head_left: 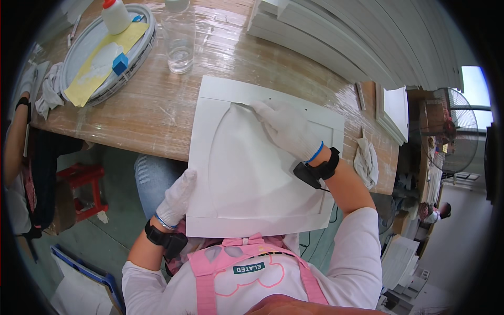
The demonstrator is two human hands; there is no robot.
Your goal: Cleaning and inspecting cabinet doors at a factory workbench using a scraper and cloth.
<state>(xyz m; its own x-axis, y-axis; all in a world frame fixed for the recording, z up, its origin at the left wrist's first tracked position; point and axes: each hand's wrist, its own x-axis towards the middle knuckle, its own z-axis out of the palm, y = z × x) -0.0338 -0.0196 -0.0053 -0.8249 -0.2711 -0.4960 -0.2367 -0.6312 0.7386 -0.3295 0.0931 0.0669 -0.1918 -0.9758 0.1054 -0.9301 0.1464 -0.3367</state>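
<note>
A white framed panel (198, 152) lies tilted across my lap and the table's near edge. Over its recessed middle is a thin white sheet (241, 163), bowed along its left side and lifted at the top. My right hand (289, 128), in a white knitted glove with a blue cuff, rests over the panel's upper right part, fingertips closed at the sheet's raised upper edge. My left hand (179, 197), gloved too, grips the panel's left edge low down; its fingers beneath are hidden. Each wrist carries a black strapped device.
On the film-covered table (220, 47) stand a round lid (149, 39) with a yellow sheet, a glue bottle (115, 18) and a blue block (120, 63), plus a clear bottle (180, 52). White boards (336, 42) are stacked far right; a rag (366, 160) lies right. Another person's arm (17, 131) shows at left.
</note>
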